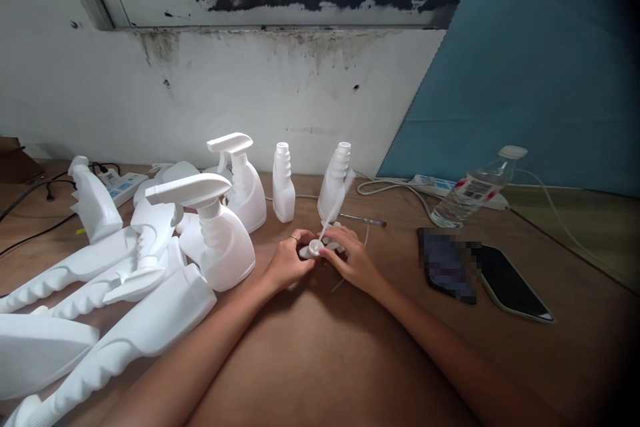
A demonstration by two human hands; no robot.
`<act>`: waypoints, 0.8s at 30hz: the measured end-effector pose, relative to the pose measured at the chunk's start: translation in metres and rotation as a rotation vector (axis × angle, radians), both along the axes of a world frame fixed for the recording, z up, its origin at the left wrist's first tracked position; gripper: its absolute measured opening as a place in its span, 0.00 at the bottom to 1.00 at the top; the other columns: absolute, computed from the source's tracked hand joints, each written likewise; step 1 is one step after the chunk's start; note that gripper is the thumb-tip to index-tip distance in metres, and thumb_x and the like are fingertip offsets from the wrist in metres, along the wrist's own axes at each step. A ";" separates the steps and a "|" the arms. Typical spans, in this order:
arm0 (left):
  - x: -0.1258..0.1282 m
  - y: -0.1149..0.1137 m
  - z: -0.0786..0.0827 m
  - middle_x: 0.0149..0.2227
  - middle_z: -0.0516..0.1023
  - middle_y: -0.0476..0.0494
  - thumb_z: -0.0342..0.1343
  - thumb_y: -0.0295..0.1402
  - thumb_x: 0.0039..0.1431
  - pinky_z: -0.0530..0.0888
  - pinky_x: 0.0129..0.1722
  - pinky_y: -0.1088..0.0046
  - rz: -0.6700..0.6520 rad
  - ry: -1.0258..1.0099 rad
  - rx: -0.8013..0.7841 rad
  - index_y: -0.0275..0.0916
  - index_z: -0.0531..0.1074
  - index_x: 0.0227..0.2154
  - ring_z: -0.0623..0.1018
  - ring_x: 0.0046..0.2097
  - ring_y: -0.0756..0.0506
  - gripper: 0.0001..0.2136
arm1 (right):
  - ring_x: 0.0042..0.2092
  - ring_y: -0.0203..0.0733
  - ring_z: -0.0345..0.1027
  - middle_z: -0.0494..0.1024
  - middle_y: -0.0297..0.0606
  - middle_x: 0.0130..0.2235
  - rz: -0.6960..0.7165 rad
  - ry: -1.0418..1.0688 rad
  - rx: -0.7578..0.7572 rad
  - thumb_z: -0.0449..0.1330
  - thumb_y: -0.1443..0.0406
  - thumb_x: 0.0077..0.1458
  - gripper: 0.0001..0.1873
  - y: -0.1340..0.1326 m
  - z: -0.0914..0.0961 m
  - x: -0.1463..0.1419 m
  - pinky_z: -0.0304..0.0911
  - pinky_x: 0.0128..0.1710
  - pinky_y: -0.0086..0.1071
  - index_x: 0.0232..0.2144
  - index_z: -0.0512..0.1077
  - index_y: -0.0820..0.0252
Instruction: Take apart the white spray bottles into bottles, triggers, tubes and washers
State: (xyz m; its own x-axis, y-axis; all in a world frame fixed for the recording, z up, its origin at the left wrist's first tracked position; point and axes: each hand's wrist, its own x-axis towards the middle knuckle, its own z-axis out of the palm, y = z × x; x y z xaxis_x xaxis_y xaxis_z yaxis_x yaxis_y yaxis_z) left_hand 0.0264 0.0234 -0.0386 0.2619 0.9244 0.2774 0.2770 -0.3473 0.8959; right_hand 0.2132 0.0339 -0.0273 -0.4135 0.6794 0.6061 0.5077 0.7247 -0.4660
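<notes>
Both my hands meet over a white spray trigger head (pixel 315 248) lying on the brown table (pixel 320 360). My left hand (pixel 287 260) curls round its left side, fingers closed on it. My right hand (pixel 350 257) pinches its right side. A thin clear dip tube (pixel 336 208) rises from the head towards an open white bottle (pixel 334 181) just behind. Another open white bottle (pixel 283 181) stands left of that one.
Two white bottles with trigger heads fitted (pixel 220 233) (pixel 245 183) stand at left, among several white bottles lying flat (pixel 125 320). A clear water bottle (pixel 473 190), a phone (pixel 515 283), a dark pouch (pixel 447 263), a pen (pixel 363 219) and power strips (pixel 123 187) lie around.
</notes>
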 end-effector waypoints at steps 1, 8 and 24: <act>0.000 -0.001 0.000 0.40 0.78 0.45 0.60 0.28 0.49 0.71 0.43 0.72 -0.035 -0.009 -0.003 0.38 0.68 0.42 0.77 0.42 0.46 0.16 | 0.47 0.49 0.69 0.78 0.41 0.42 -0.009 -0.033 0.024 0.59 0.62 0.59 0.10 -0.004 -0.001 0.004 0.60 0.49 0.45 0.43 0.70 0.55; -0.001 -0.006 0.002 0.39 0.78 0.43 0.63 0.37 0.52 0.72 0.39 0.73 -0.207 -0.105 -0.092 0.36 0.68 0.44 0.77 0.39 0.46 0.18 | 0.52 0.49 0.67 0.74 0.46 0.50 -0.046 -0.048 0.182 0.55 0.67 0.60 0.21 -0.033 -0.007 0.028 0.60 0.52 0.46 0.56 0.62 0.57; -0.002 -0.021 0.004 0.45 0.74 0.39 0.56 0.39 0.59 0.73 0.44 0.68 -0.189 0.001 0.412 0.41 0.61 0.57 0.75 0.44 0.44 0.24 | 0.47 0.40 0.74 0.78 0.32 0.51 -0.180 -0.448 0.637 0.52 0.72 0.64 0.21 -0.063 0.015 0.029 0.54 0.41 0.39 0.55 0.67 0.47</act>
State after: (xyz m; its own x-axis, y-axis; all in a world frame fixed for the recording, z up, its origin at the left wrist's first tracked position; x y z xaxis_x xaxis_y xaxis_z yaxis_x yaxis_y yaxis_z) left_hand 0.0245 0.0028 -0.0344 0.4161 0.6728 0.6117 0.1753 -0.7194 0.6721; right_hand 0.2418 -0.0294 -0.0119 -0.6263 0.3379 0.7026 0.6833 0.6717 0.2861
